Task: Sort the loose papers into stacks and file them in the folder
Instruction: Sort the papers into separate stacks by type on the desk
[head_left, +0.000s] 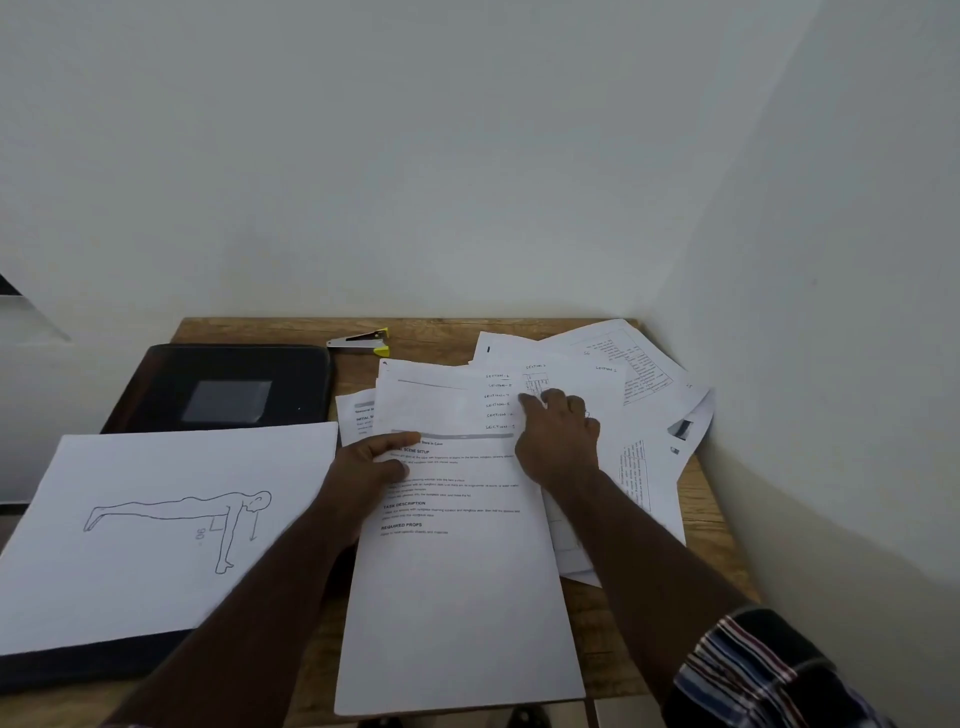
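A black folder (228, 384) lies open on the left of the wooden table (431, 338). On its near half lies a sheet with a line drawing of a figure (171, 519). A typed sheet (457, 597) lies in the middle, reaching the table's front edge. My left hand (371, 467) holds its left edge, thumb on top. A blank-looking sheet (436, 405) overlaps its top. My right hand (558, 436) rests with straight fingers on the handwritten "section" sheets (571, 374). Several loose papers (639, 374) spread to the right.
A small stapler with yellow ends (361, 340) lies at the back of the table, between the folder and the papers. White walls close in behind and on the right. The table's front edge is just under my forearms.
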